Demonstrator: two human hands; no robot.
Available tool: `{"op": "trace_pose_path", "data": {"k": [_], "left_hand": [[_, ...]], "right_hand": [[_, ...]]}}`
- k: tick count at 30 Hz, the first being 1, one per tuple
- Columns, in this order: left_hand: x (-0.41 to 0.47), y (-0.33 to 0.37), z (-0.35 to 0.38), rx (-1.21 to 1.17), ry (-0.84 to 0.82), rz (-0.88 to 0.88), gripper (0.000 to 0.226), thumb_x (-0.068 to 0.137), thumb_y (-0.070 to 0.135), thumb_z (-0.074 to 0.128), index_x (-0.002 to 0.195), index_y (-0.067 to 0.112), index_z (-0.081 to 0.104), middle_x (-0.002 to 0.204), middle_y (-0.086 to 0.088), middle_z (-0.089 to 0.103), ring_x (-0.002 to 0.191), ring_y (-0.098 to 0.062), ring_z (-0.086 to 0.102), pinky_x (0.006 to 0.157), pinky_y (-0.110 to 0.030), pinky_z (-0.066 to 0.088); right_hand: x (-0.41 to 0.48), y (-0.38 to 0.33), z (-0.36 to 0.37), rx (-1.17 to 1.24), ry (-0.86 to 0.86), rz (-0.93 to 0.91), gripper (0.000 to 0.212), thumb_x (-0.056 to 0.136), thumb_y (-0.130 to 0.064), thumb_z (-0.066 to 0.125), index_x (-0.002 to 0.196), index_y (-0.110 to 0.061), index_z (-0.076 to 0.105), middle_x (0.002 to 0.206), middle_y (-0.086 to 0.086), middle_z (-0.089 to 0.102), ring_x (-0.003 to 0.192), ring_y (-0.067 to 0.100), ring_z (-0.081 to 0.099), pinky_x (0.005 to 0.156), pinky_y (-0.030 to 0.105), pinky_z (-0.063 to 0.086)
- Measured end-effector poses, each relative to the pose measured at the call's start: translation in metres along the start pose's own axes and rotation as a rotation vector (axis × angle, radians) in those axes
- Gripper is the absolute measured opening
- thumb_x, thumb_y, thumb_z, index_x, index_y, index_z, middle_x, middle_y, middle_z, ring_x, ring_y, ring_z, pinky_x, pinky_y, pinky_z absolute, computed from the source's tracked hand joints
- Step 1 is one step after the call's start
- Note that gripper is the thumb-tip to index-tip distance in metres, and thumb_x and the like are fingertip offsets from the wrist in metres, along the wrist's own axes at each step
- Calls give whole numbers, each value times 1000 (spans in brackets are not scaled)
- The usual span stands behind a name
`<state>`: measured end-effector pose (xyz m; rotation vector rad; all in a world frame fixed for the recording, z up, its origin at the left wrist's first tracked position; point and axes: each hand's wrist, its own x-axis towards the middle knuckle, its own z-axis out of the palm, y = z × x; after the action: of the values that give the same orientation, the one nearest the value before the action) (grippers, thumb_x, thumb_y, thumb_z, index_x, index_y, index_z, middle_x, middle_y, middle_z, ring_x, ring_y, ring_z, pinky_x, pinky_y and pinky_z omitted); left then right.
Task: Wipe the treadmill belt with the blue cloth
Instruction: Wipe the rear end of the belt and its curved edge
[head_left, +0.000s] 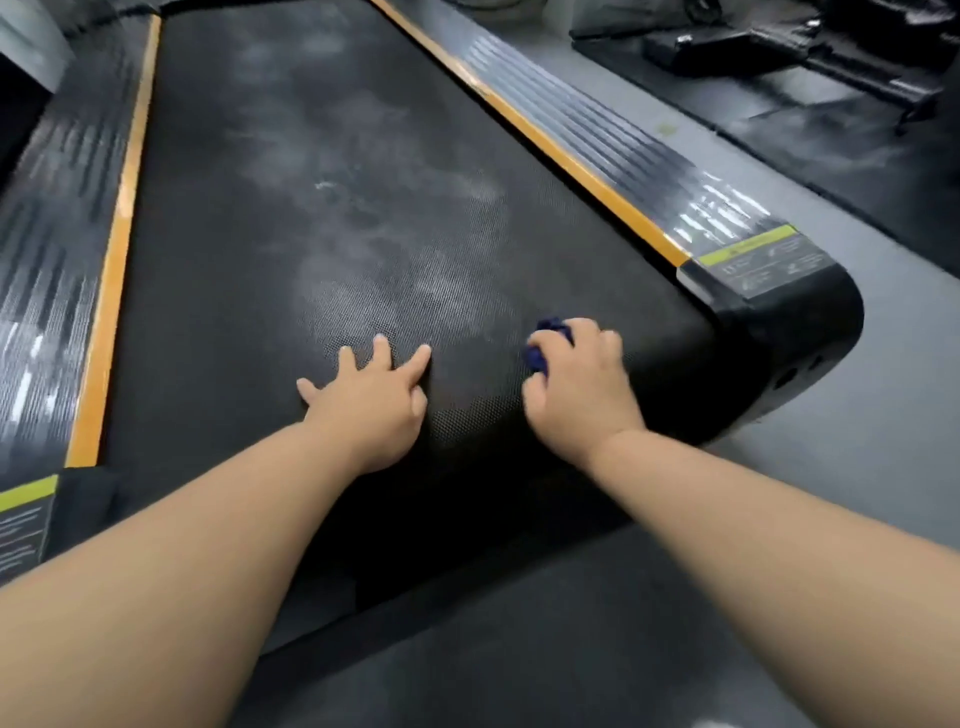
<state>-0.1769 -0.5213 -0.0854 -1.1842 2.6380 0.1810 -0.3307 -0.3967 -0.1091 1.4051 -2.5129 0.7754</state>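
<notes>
The black textured treadmill belt (332, 171) fills the middle of the view, with pale dusty smears across its centre. My right hand (579, 387) presses a bunched dark blue cloth (545, 343) onto the belt near its rear right corner; most of the cloth is hidden under my fingers. Resting flat on the belt to the left of it, my left hand (371, 400) has its fingers spread and holds nothing.
Orange-edged side rails run along the left (111, 270) and right (550, 140) of the belt. A black rear end cap (784, 332) with a warning sticker closes the right corner. Grey floor (893, 415) lies to the right; black gym equipment (789, 47) stands at the top right.
</notes>
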Motion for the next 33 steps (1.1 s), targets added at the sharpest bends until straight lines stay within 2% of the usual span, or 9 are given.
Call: {"op": "trace_pose_path", "data": {"k": [5, 9, 12, 14, 17, 20, 24, 29, 33], "left_hand": [[9, 4, -14, -5, -42, 0, 49, 96, 55, 22, 145, 49, 16, 155, -8, 16, 142, -38, 14, 107, -64, 21], [11, 29, -10, 12, 66, 129, 51, 98, 45, 31, 147, 35, 24, 156, -4, 19, 144, -27, 16, 114, -54, 15], [11, 56, -6, -76, 45, 165, 51, 98, 36, 31, 148, 30, 23, 157, -1, 14, 145, -25, 9, 114, -54, 16], [13, 66, -6, -77, 68, 170, 49, 98, 33, 31, 146, 24, 28, 152, -4, 23, 143, -25, 16, 112, -53, 22], [12, 72, -13, -50, 117, 168, 45, 97, 30, 34, 140, 19, 39, 146, -6, 33, 137, -25, 28, 109, -44, 30], [9, 78, -16, 59, 165, 195, 41, 97, 29, 35, 134, 14, 43, 140, -8, 41, 129, -26, 38, 105, -39, 32], [15, 81, -14, 159, 152, 221, 43, 98, 28, 29, 135, 9, 41, 139, -11, 42, 128, -25, 40, 106, -35, 31], [17, 81, -7, 190, 119, 180, 49, 98, 28, 27, 142, 8, 31, 146, -14, 33, 135, -26, 34, 108, -39, 33], [20, 87, -13, 97, 219, 178, 45, 93, 30, 34, 134, 14, 43, 129, -7, 50, 118, -29, 49, 98, -42, 41]], "right_hand": [[2, -7, 1, 87, -158, -346, 32, 71, -20, 51, 97, -10, 67, 108, 18, 57, 88, 38, 51, 77, 45, 52], [26, 66, -22, -42, -35, -139, 36, 71, -18, 48, 98, -10, 69, 117, 17, 56, 96, 42, 49, 85, 49, 49], [35, 87, -31, -81, 2, 135, 32, 81, -14, 51, 109, -11, 66, 130, 14, 47, 111, 38, 41, 97, 37, 37], [27, 63, -23, -32, 5, 108, 33, 79, -15, 49, 107, -12, 67, 127, 14, 49, 107, 37, 43, 94, 34, 34], [4, 30, -10, 124, -46, -133, 34, 72, -14, 56, 102, -10, 69, 116, 19, 55, 96, 41, 49, 90, 40, 42], [5, 44, -15, 115, -94, -220, 33, 70, -14, 58, 100, -8, 69, 114, 19, 57, 92, 40, 50, 82, 44, 47], [32, 96, -31, -46, 19, -67, 32, 69, -16, 51, 92, -13, 72, 114, 13, 60, 94, 41, 49, 82, 43, 47], [39, 123, -41, -199, 10, 196, 36, 85, -14, 50, 120, -7, 58, 134, 18, 41, 114, 38, 36, 96, 41, 34], [24, 84, -22, -28, 36, 47, 40, 81, -12, 52, 120, -6, 60, 129, 22, 47, 109, 42, 42, 95, 42, 36]]}}
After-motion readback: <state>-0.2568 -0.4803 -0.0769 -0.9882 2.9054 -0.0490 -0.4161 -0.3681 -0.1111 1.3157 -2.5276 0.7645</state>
